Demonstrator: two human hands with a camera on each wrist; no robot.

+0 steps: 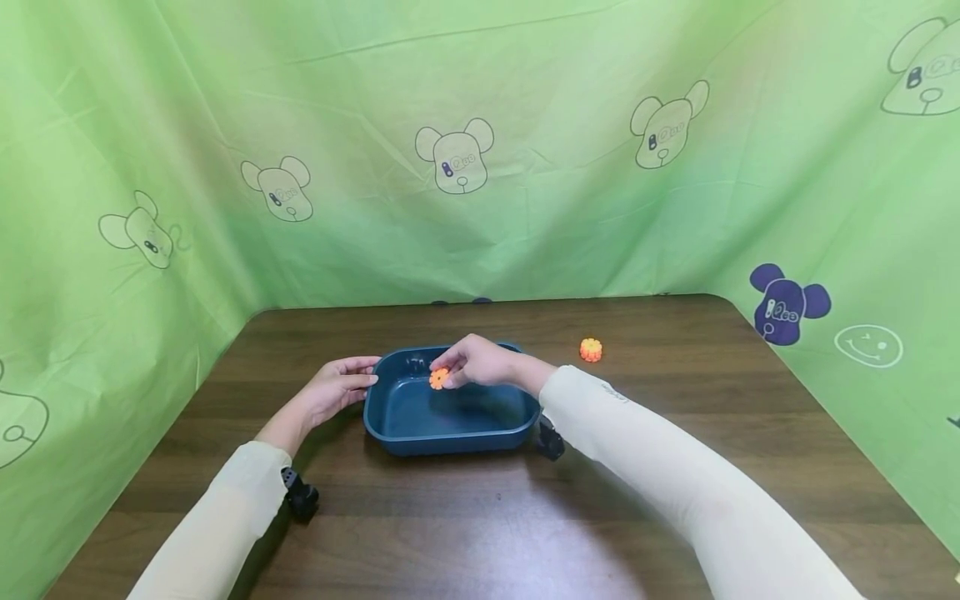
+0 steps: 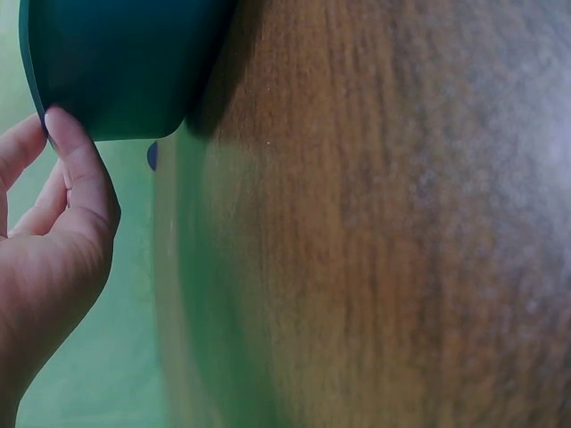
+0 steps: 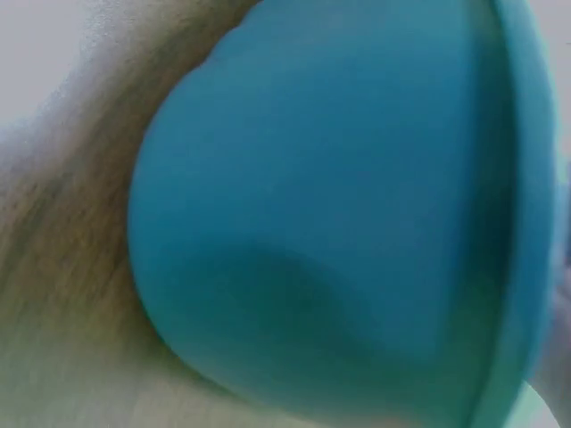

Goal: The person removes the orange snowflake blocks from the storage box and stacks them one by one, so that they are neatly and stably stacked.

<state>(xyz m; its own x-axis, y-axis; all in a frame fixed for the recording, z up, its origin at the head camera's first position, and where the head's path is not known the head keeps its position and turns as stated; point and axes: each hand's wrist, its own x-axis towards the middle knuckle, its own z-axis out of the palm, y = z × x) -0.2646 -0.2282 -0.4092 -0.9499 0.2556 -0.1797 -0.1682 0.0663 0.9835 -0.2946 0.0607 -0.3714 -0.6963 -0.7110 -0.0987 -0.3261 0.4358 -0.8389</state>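
Note:
A dark blue rectangular basin (image 1: 450, 444) with rounded corners stands on the wooden table. At its left end my left hand (image 1: 341, 388) pinches the rim between thumb and fingers; the left wrist view shows the thumb (image 2: 76, 160) against the basin wall (image 2: 116, 80). My right hand (image 1: 483, 362) reaches over the basin and pinches a small orange flower-shaped piece (image 1: 438, 379) inside the rim, toward the left. In the right wrist view the basin's outer wall (image 3: 312, 196) fills most of the picture and hides nearly all of that hand.
A short stack of orange and yellow flower-shaped pieces (image 1: 591, 350) sits on the table (image 1: 420, 533) behind and right of the basin. Green cloth (image 1: 555, 217) printed with bear heads hangs along the table's back and sides. Each wrist wears a small black camera (image 1: 301, 495).

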